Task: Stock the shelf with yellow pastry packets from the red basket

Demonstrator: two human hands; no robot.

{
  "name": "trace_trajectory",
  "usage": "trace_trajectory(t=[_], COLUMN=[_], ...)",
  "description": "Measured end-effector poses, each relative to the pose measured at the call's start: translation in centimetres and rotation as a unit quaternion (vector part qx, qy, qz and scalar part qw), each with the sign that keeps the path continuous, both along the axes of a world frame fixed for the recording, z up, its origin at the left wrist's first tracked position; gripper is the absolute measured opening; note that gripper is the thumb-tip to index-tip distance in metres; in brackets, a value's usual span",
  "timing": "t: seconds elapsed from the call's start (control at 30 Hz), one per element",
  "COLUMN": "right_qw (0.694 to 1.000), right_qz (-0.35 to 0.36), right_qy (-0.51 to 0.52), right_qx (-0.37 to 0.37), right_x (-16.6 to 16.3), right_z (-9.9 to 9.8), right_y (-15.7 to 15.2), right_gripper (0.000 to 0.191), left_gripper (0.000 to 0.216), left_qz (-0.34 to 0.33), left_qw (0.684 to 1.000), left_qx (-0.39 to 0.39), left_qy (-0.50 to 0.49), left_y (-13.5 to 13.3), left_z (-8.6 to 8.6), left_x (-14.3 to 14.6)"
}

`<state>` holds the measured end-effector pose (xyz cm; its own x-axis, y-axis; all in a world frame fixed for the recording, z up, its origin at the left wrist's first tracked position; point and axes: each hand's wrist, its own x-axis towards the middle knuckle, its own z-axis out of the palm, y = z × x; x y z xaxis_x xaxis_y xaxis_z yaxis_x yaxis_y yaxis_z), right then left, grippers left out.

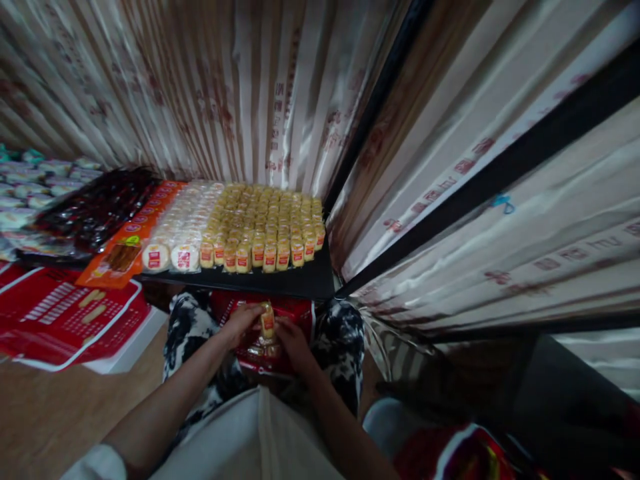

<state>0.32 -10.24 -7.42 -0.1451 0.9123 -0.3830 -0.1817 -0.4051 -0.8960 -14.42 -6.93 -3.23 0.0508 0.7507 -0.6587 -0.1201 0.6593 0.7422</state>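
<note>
My left hand [241,323] and my right hand [295,344] meet low in the middle, between my knees in black-and-white patterned trousers. Together they grip one small yellow wrapped pastry packet [267,321] with a red label, held upright. Under the hands sits a red box or bag [300,311] with more clear-wrapped packets. Just beyond, a black tray [305,280] carries several rows of the same yellow packets [265,223].
Left of the yellow rows lie white round cakes [175,233], orange packages [125,247], dark wrapped snacks [97,207] and pale packets [30,187]. Red printed boxes [65,313] lie on the wooden floor at left. Printed plastic sheeting [450,167] with black bars closes off the back and right.
</note>
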Motion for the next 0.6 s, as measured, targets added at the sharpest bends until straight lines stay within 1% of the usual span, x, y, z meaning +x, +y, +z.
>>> trace_trajectory(t=[0.13,0.2,0.27,0.33,0.4,0.5,0.6], right_qw=[0.999,0.999,0.999,0.999,0.998,0.994,0.986], right_qz=[-0.008,-0.006,-0.003,-0.01,-0.031,-0.049,-0.066], right_qy=[-0.009,-0.006,0.001,0.004,-0.007,-0.036,-0.065], right_qx=[0.034,0.039,0.038,0.039,0.054,0.096,0.14], right_x=[0.6,0.7,0.7,0.6,0.4,0.1,0.0], right_z=[0.9,1.2,1.4,1.4,1.5,2.1,2.9], right_y=[-0.3,-0.5,-0.6,-0.4,0.0,0.7,1.6], right_gripper=[0.042,0.042,0.044,0.045,0.043,0.037,0.033], left_gripper=[0.013,0.015,0.018,0.022,0.028,0.031,0.027], left_qz=[0.039,0.064,0.068,0.046,0.005,-0.055,-0.095], left_qw=[0.998,0.997,0.996,0.996,0.992,0.974,0.954], left_qx=[0.018,0.028,0.04,0.071,0.124,0.202,0.245], left_qy=[-0.038,-0.046,-0.038,-0.025,0.003,0.084,0.141], left_y=[-0.4,-0.6,-0.8,-0.8,-0.5,0.6,2.4], left_z=[0.7,0.7,0.8,1.2,1.7,2.7,3.6], left_x=[0.6,0.8,0.9,0.8,0.7,0.6,0.8])
